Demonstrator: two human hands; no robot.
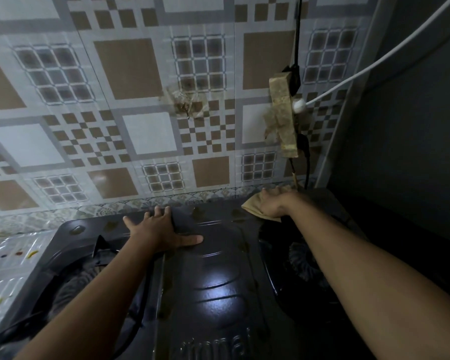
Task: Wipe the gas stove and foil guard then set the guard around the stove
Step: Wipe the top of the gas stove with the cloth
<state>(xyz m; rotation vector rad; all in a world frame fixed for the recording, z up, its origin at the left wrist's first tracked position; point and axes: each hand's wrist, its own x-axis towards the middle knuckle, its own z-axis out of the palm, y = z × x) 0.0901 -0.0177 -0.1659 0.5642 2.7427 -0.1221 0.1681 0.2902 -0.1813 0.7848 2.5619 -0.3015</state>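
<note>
The left hand (159,231) lay flat and spread on the stove (213,276), bracing it; the right hand (273,205) pressed a cloth (252,207) onto the stove's far right corner by the tiled wall (130,100). Advisable: firm overlapping strokes, stove held steady, clear of the wall socket strip (283,118). Count: one stove, two burners, one cloth. What looked like foil (8,258) lay left of the stove.

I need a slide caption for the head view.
Right hand wipes stove rear with cloth; left hand braces.

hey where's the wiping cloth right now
In the head view, the cloth lies at the stove's far right corner, under the right hand, just below the wall extension socket.
</note>
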